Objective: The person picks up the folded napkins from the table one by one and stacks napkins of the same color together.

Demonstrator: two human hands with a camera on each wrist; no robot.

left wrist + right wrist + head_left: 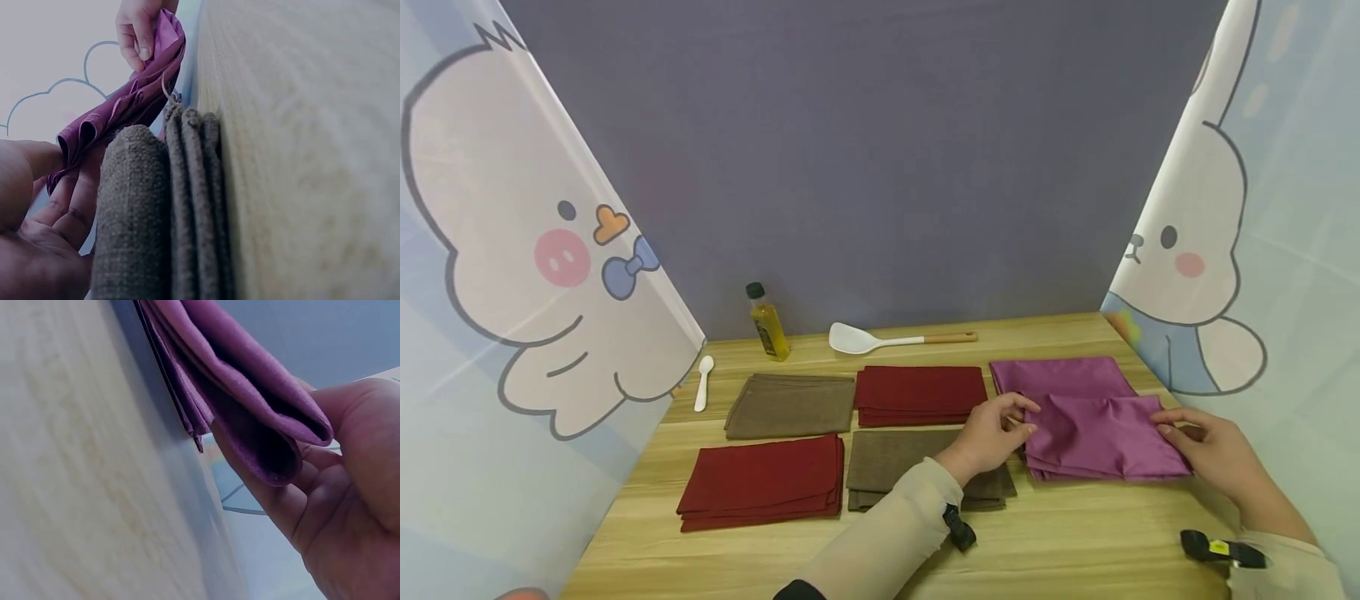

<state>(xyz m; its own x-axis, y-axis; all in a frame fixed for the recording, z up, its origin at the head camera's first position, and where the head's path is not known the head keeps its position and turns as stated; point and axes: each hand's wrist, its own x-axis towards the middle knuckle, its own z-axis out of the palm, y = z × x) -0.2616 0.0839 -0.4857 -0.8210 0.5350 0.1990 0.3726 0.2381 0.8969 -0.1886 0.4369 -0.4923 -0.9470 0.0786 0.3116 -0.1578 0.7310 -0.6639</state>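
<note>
A folded purple satin cloth (1101,437) is held by its two ends, in front of and overlapping more purple cloth (1060,375) lying behind it. My left hand (994,435) pinches its left end; in the left wrist view the thumb and fingers (69,206) close over the layered folds. At the right end my right hand (1213,450) grips it. The right wrist view shows looped layers of the purple cloth (250,394) between the right thumb and fingers, raised off the wooden table (94,487). Just beneath my left forearm is a folded brown cloth (887,462).
A folded dark red cloth (921,393) lies at back centre, another red cloth (763,483) front left, and a brown cloth (797,406) behind that. Along the back are an oil bottle (769,327) and a white spatula (857,340). A white spoon (703,385) lies far left.
</note>
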